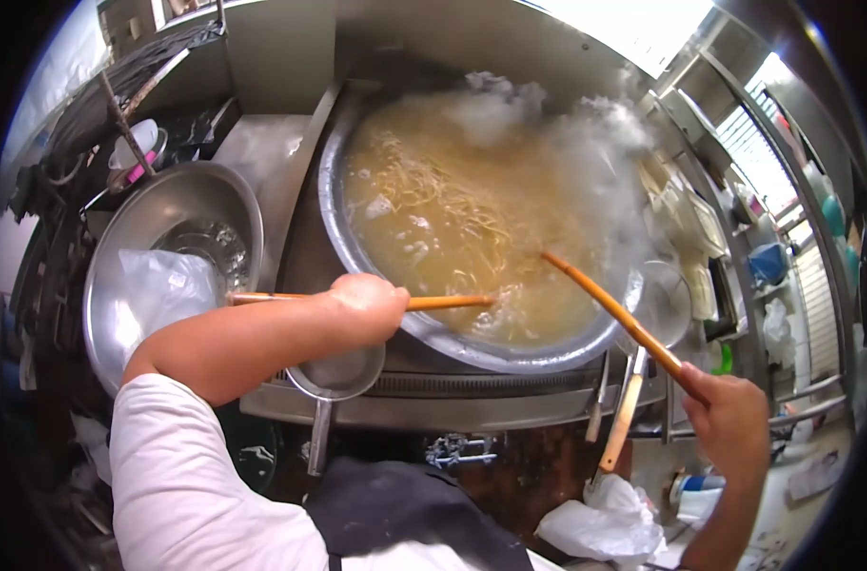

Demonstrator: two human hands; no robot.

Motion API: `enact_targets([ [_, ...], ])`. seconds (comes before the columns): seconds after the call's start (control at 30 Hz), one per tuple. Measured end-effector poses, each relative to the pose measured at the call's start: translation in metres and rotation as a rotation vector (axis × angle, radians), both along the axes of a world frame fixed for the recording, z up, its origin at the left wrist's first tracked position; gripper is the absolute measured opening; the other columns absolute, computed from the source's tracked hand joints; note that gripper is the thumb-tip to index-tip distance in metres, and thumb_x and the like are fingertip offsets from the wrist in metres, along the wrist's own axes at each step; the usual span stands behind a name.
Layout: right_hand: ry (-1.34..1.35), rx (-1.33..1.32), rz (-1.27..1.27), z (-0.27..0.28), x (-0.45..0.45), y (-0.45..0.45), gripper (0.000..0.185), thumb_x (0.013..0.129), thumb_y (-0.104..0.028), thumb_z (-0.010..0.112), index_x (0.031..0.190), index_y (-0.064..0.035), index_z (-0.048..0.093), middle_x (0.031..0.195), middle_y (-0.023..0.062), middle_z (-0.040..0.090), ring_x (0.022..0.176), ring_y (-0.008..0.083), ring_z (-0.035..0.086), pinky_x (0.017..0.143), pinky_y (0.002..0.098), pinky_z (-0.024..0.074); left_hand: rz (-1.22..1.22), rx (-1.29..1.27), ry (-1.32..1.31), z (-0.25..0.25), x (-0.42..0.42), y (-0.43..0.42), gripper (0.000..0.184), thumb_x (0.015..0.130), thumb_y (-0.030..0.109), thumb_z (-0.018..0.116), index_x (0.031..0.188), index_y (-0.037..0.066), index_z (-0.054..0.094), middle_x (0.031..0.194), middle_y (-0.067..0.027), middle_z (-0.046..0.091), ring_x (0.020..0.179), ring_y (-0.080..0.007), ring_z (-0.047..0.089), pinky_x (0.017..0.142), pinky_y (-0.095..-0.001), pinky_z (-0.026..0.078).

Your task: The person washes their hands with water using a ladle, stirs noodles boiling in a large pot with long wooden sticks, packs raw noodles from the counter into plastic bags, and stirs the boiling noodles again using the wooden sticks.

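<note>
A large metal wok (pixel 331 195) holds cloudy, steaming liquid with a mass of yellowish noodles (pixel 453 205) floating in it. My left hand (pixel 365 306) is closed around a wooden stick (pixel 448 303) that lies level across the near rim, its tip at the liquid among the noodles. In my right hand (pixel 729 414), fingers wrapped tight, is a second wooden stick (pixel 624 319). It slants up and left over the rim, with its tip at the liquid's surface. Steam hides the far right part of the wok.
A steel basin (pixel 248 205) with a clear plastic bag stands left. A strainer (pixel 336 373) sits below my left forearm. Another strainer (pixel 664 303) and a wooden-handled tool (pixel 622 423) rest at the right rim. Shelves with containers line the right; a white bag (pixel 605 523) lies below.
</note>
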State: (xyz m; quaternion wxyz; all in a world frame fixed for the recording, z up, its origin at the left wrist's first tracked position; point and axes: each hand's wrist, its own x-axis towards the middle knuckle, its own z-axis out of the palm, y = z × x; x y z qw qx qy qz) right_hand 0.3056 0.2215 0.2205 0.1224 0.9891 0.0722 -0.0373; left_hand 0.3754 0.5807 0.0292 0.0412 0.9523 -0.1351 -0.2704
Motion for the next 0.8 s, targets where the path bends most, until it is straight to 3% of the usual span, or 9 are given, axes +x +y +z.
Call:
enact_targets([
  [0.13,0.167,0.149,0.069,-0.016,0.049,-0.004,0.037,0.074,-0.015,0.067,0.112,-0.0121,0.066,0.087,0.0170,0.066,0.080,0.0326,0.064,0.072,0.0403,0.0500,0.013,-0.154,0.123,0.010,0.000,0.064,0.033,0.090,0.029,0.051,0.108,0.004,0.061,0.095,-0.0179,0.065,0.093,-0.0338,0.062,0.082,-0.0441,0.048],
  [0.23,0.292,0.611,-0.051,-0.143,0.135,-0.042,0.036,0.080,-0.012,0.067,0.115,-0.0042,0.064,0.100,0.0138,0.070,0.088,0.0168,0.067,0.079,0.0290,0.0496,0.195,-0.268,0.247,0.033,-0.013,0.129,0.035,0.090,0.032,0.056,0.112,0.005,0.060,0.091,-0.0137,0.065,0.086,-0.0271,0.062,0.077,-0.0382,0.048],
  [0.3,0.209,0.832,-0.067,-0.236,0.170,-0.045,0.037,0.080,-0.013,0.065,0.116,-0.0036,0.063,0.102,0.0132,0.070,0.093,0.0167,0.066,0.081,0.0288,0.0490,0.323,-0.307,0.295,0.062,-0.031,0.162,0.035,0.090,0.031,0.058,0.112,0.004,0.060,0.083,-0.0080,0.063,0.078,-0.0188,0.060,0.072,-0.0334,0.048],
  [0.37,0.109,0.651,-0.007,-0.253,0.190,0.006,0.035,0.083,-0.017,0.059,0.116,-0.0065,0.063,0.091,0.0116,0.071,0.081,0.0135,0.064,0.071,0.0302,0.0485,0.523,-0.359,0.261,0.089,-0.044,0.180,0.032,0.088,0.027,0.059,0.111,0.005,0.061,0.075,-0.0014,0.057,0.066,-0.0102,0.054,0.058,-0.0264,0.045],
  [0.47,0.108,1.122,-0.090,-0.321,0.260,0.036,0.034,0.085,-0.016,0.059,0.116,-0.0040,0.063,0.080,0.0081,0.067,0.070,0.0130,0.058,0.066,0.0305,0.0462,0.786,-0.400,0.096,0.103,-0.028,0.188,0.028,0.087,0.023,0.060,0.110,0.007,0.060,0.066,0.0021,0.050,0.053,-0.0067,0.046,0.046,-0.0236,0.038],
  [0.6,-0.075,1.282,-0.118,-0.377,0.291,0.026,0.037,0.086,-0.017,0.061,0.120,-0.0022,0.060,0.079,0.0019,0.063,0.063,0.0085,0.052,0.060,0.0266,0.0443,0.830,-0.165,-0.034,0.079,0.058,0.170,0.023,0.087,0.022,0.055,0.104,0.006,0.059,0.060,-0.0008,0.048,0.047,-0.0110,0.045,0.041,-0.0289,0.035],
  [0.67,0.040,1.271,-0.181,-0.363,0.295,-0.003,0.040,0.086,-0.019,0.062,0.122,-0.0019,0.059,0.081,0.0007,0.062,0.064,0.0072,0.052,0.059,0.0251,0.0441,0.630,0.206,-0.107,0.040,0.118,0.163,0.026,0.083,0.022,0.054,0.096,0.002,0.063,0.066,-0.0117,0.060,0.056,-0.0236,0.059,0.051,-0.0392,0.047],
  [0.7,0.138,1.234,-0.212,-0.316,0.279,-0.022,0.042,0.085,-0.019,0.063,0.123,-0.0018,0.058,0.082,0.0006,0.062,0.065,0.0068,0.052,0.060,0.0246,0.0443,0.663,0.223,-0.154,0.043,0.133,0.131,0.024,0.077,0.012,0.050,0.085,0.000,0.070,0.076,-0.0198,0.067,0.064,-0.0297,0.066,0.057,-0.0420,0.050],
  [0.8,0.300,1.092,-0.151,-0.215,0.233,-0.112,0.041,0.086,-0.020,0.062,0.123,-0.0014,0.059,0.084,-0.0011,0.062,0.063,0.0056,0.050,0.058,0.0223,0.0429,0.495,0.278,-0.145,0.000,0.204,0.084,0.027,0.080,0.017,0.052,0.095,0.003,0.070,0.093,-0.0184,0.069,0.084,-0.0303,0.068,0.074,-0.0417,0.052],
])
